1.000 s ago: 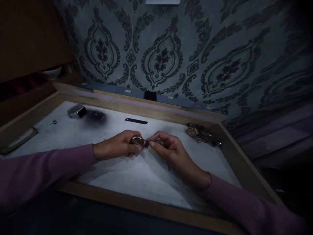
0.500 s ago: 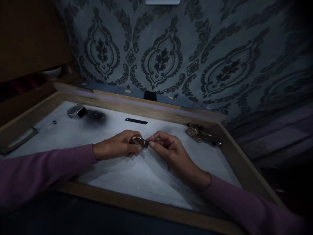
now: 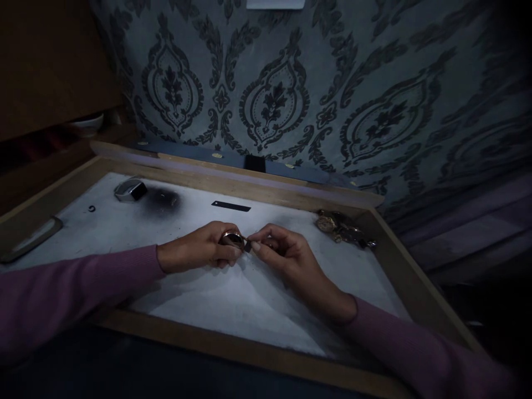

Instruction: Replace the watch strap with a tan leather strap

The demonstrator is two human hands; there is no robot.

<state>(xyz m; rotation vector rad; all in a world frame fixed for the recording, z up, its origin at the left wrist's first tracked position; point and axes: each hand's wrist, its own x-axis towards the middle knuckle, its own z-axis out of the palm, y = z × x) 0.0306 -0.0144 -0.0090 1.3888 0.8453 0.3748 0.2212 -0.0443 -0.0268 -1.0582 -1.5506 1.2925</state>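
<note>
Near the middle of the tray, my left hand [image 3: 208,245] is closed around a wristwatch [image 3: 233,239] with a round, shiny gold-toned rim. My right hand [image 3: 286,252] meets it from the right, thumb and fingers pinched on a small dark flat piece [image 3: 248,246] at the watch's edge. Whether that piece is a blade or part of the strap I cannot tell. A rounded shiny part [image 3: 271,243] shows between the right fingers. Behind my hands lies a dark cutter blade [image 3: 231,206] with a hole at one end.
The shallow wooden tray [image 3: 216,338] has a pale bottom and raised sides. A square-faced watch [image 3: 132,190] rests at the back left, near a small dark curved bit [image 3: 92,209]. Several metal watches [image 3: 341,228] are heaped at the right. A long curved-edged object [image 3: 33,241] lies at the left.
Little differs. My right fingers have shifted slightly at the watch's edge, and the small dark piece is a bit more tilted. My left hand keeps its hold.
</note>
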